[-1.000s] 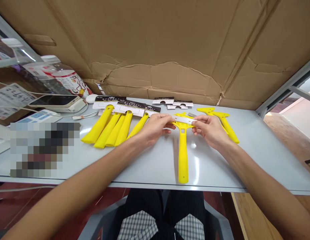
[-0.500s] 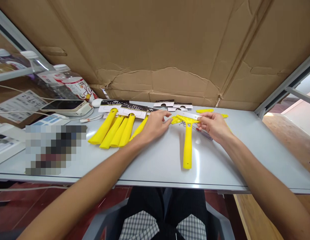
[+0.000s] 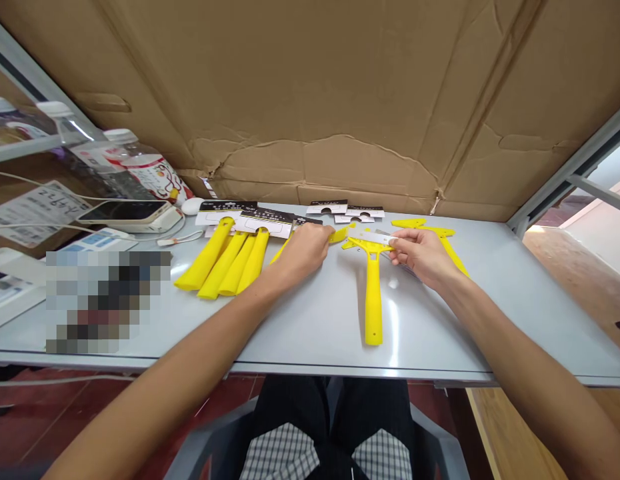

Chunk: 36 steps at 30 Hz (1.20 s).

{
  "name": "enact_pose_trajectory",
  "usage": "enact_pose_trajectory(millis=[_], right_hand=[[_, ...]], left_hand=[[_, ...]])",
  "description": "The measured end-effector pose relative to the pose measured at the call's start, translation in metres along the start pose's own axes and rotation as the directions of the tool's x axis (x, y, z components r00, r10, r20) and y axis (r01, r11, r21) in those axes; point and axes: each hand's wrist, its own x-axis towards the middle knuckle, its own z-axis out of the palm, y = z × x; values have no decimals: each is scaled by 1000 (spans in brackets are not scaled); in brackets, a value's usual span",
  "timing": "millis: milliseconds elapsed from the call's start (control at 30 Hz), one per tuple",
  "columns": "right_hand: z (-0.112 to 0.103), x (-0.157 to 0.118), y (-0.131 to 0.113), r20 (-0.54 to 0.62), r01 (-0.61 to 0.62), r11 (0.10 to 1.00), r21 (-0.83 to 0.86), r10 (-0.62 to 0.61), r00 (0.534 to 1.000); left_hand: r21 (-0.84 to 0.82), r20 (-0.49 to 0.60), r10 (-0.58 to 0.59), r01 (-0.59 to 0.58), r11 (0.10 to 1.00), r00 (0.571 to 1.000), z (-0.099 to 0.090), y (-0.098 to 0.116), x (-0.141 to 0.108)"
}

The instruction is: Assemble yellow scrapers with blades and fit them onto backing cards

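My right hand (image 3: 420, 253) pinches the right end of a yellow T-shaped scraper (image 3: 373, 293), with a whitish strip (image 3: 373, 236) lying along its head. The scraper's handle points toward me. Closed around the end of a small yellow piece (image 3: 343, 233), my left hand (image 3: 310, 247) is left of the scraper head. More yellow pieces lie partly hidden behind the head. Several yellow handles (image 3: 235, 265) with black and white cards (image 3: 267, 222) lie to the left of my left hand.
Another yellow scraper (image 3: 453, 250) lies right of my right hand. Loose cards (image 3: 327, 207) rest by the cardboard (image 3: 315, 100). At the left are bottles (image 3: 150, 167), a phone (image 3: 125, 211), cables and a blurred patch. The table's front edge (image 3: 340, 370) runs before my legs.
My left hand has closed on a small yellow piece, which has shifted left and up from the scraper head. The scraper in my right hand has moved slightly toward me.
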Motion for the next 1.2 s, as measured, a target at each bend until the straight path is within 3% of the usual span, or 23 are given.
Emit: enact_pose_trajectory(millis=[133, 267, 367, 467, 600, 933, 1067, 1200], right_hand=[[1, 0, 1, -4, -4, 1000, 1, 4, 1000], [2, -1, 1, -5, -5, 1000, -1, 5, 1000], [2, -2, 1, 8, -7, 1000, 4, 7, 1000], [3, -2, 1, 23, -9, 1000, 18, 8, 1000], [5, -3, 0, 25, -2, 1000, 22, 1, 1000], [9, -5, -1, 24, -9, 999, 34, 8, 1000], [9, -4, -2, 30, -20, 999, 35, 19, 999], [9, -4, 0, 31, -11, 999, 31, 10, 999]], left_hand=[[6, -146, -13, 14, 1000, 989, -17, -2, 0], [-252, -279, -154, 83, 964, 948, -32, 3, 1], [-569, -190, -239, 91, 817, 952, -40, 14, -1], [-716, -72, -221, 104, 691, 973, -41, 27, -4], [-747, -5, -178, 115, 654, 984, -33, 36, -7], [-692, -66, -221, 115, 713, 973, -21, 33, -6], [-775, -53, -250, 118, 620, 967, -17, 34, -5], [-850, 108, -300, 245, 466, 948, -14, 35, -5]])
